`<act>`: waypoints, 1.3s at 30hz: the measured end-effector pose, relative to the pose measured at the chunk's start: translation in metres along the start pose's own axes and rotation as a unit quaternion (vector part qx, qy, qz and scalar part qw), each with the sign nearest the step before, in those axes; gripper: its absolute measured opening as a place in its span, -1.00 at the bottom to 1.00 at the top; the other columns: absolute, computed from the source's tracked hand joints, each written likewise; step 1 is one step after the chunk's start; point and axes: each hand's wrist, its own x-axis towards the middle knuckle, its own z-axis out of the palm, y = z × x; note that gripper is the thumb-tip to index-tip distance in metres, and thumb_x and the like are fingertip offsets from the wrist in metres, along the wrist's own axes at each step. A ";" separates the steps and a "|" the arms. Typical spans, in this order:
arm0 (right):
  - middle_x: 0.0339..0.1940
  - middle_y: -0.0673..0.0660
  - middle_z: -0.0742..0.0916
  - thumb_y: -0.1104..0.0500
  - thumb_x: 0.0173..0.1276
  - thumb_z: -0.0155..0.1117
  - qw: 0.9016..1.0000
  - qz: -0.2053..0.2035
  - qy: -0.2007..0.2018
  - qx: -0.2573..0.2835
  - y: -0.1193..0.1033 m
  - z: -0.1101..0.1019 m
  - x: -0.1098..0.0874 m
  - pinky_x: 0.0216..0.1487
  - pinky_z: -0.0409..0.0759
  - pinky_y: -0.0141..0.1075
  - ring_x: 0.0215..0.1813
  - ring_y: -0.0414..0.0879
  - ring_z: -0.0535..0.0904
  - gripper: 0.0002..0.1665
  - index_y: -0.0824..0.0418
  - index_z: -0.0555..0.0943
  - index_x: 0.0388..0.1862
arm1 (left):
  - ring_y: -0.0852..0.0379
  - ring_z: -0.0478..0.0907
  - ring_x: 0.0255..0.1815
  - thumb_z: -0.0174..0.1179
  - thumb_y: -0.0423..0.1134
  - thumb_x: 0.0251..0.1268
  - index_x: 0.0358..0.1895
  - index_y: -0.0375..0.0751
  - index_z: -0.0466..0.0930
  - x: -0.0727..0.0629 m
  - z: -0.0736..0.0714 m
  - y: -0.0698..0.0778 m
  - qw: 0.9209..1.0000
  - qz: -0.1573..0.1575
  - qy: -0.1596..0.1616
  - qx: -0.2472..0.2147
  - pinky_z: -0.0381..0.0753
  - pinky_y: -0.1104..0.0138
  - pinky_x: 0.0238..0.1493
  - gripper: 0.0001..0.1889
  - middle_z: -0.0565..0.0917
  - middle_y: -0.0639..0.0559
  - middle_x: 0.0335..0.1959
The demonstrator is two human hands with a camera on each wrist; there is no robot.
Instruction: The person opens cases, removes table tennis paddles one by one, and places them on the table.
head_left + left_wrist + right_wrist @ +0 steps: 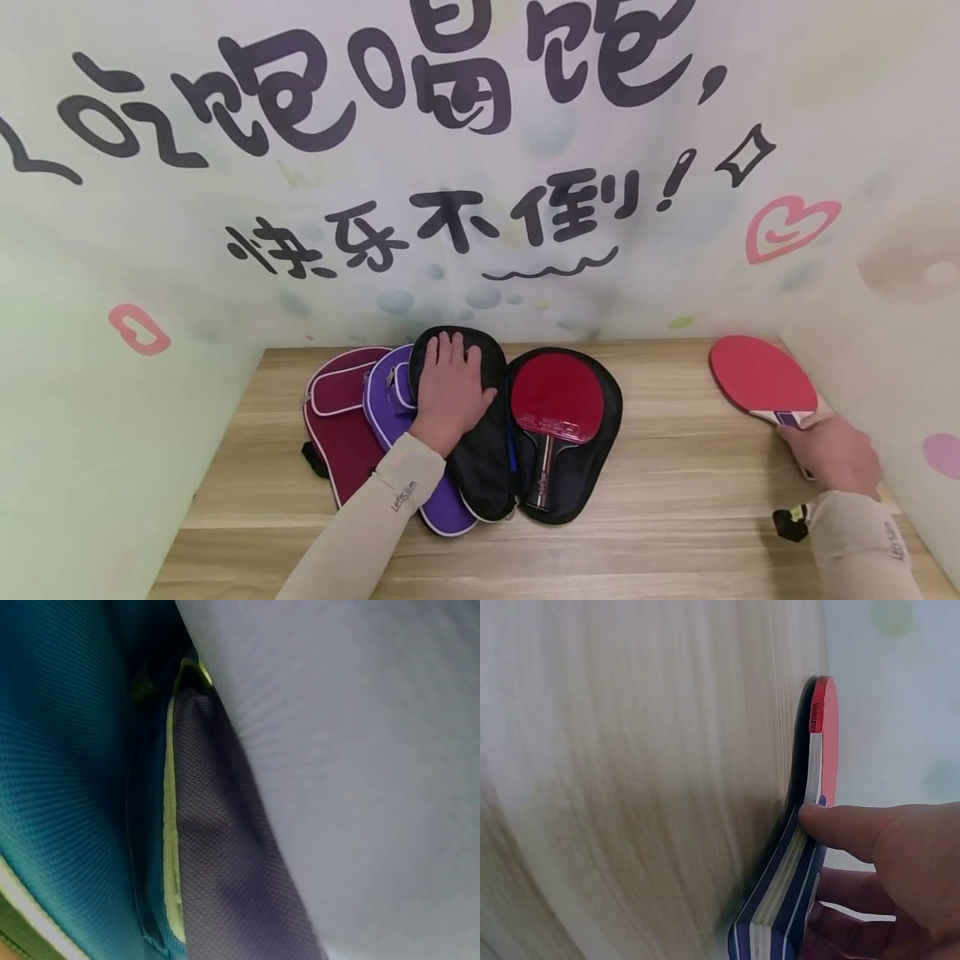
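Note:
In the head view my left hand [452,390] lies with its fingers spread on the black cover flap of an unzipped paddle case [487,467]. The case's other half [609,417] holds a red table tennis paddle [558,396], handle toward me. On the right, my right hand [840,454] grips a second red paddle [763,375] by its handle, thumb along the edge. The right wrist view shows that paddle's striped handle [769,907] between thumb and fingers, close over the wood. Fabric and a sleeve fill the left wrist view; the left hand is hidden there.
A purple case [446,504] lies partly under the black flap, and a maroon case [345,442] lies left of it, overlapped by the purple one. The wooden tabletop [675,517] meets printed walls at the back and both sides.

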 end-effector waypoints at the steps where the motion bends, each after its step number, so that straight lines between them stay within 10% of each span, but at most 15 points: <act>1: -0.46 0.42 0.62 -0.25 0.39 0.20 1.000 0.002 -0.002 -0.001 0.000 0.000 0.001 -0.51 0.49 -0.11 -0.39 0.18 0.55 -0.34 0.34 0.53 -0.53 | -0.27 0.21 0.61 0.20 0.32 0.32 0.32 -0.24 0.39 0.000 0.000 0.000 1.000 0.000 0.001 0.000 0.07 -0.03 0.67 -0.23 0.36 -0.29 0.54; 13: -0.71 0.11 0.49 -0.04 0.48 -0.04 0.997 -0.058 0.060 0.001 -0.023 0.003 -0.005 -0.57 0.31 -0.23 -0.53 0.03 0.43 -0.44 0.21 0.41 -0.71 | -0.27 0.19 0.63 0.17 0.33 0.34 0.32 -0.23 0.37 0.002 0.002 0.000 1.000 -0.001 -0.005 0.006 0.03 -0.03 0.68 -0.24 0.34 -0.28 0.55; 23: -0.12 0.53 0.73 -0.08 0.56 0.07 0.982 -0.176 0.043 0.054 -0.088 0.020 -0.028 -0.35 0.62 -0.02 -0.26 0.23 0.67 -0.33 0.60 0.58 0.04 | -0.26 0.19 0.63 0.17 0.33 0.33 0.34 -0.23 0.37 0.002 0.001 0.001 1.000 -0.005 -0.010 0.006 0.03 -0.03 0.69 -0.23 0.33 -0.27 0.56; 39: -0.69 0.02 0.56 0.03 0.51 0.22 0.943 -0.318 0.035 0.093 -0.200 0.069 -0.107 -0.50 0.38 -0.32 -0.59 -0.14 0.40 -0.56 0.23 0.60 -0.55 | -0.27 0.18 0.63 0.19 0.33 0.33 0.35 -0.23 0.36 0.002 0.001 0.002 1.000 -0.008 -0.012 0.001 0.02 -0.03 0.69 -0.22 0.32 -0.28 0.56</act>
